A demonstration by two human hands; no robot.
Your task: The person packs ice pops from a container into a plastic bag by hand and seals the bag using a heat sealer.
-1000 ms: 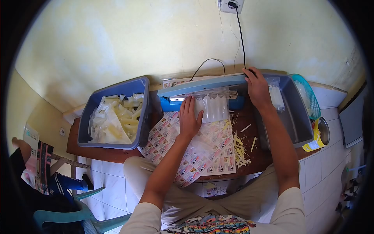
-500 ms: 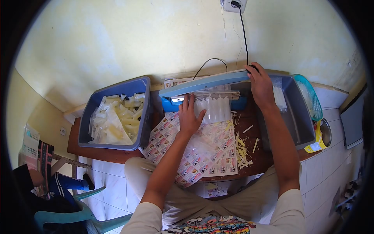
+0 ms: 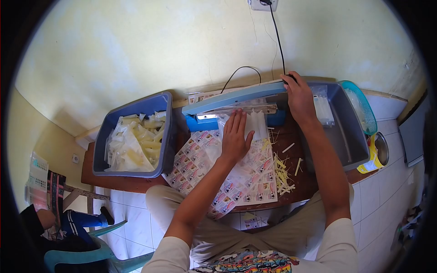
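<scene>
My right hand (image 3: 299, 98) is closed round the black-tipped end of the raised light-blue lever (image 3: 232, 98) of a blue heat sealer (image 3: 196, 123). My left hand (image 3: 235, 139) lies flat, fingers stretched and close together, on a clear plastic pack of white tubes (image 3: 258, 125). The pack's upper edge reaches the sealer's metal bar, under the lever. Part of the pack is hidden beneath my left hand. Below it, printed label sheets (image 3: 195, 157) cover the table, with loose clear plastic on them.
On the left stands a grey tub (image 3: 166, 150) of pale-yellow filled plastic pouches. Another grey tub (image 3: 348, 145) at right holds a pack of white tubes (image 3: 322, 109). Yellowish strips (image 3: 283, 175) litter the brown table (image 3: 298, 141). A power cord (image 3: 278, 41) runs up the wall. Someone sits at lower left.
My left hand has slid right across the pack, from its left side to over its tubes. My right hand keeps hold of the lever, which stays raised. The view has shifted slightly.
</scene>
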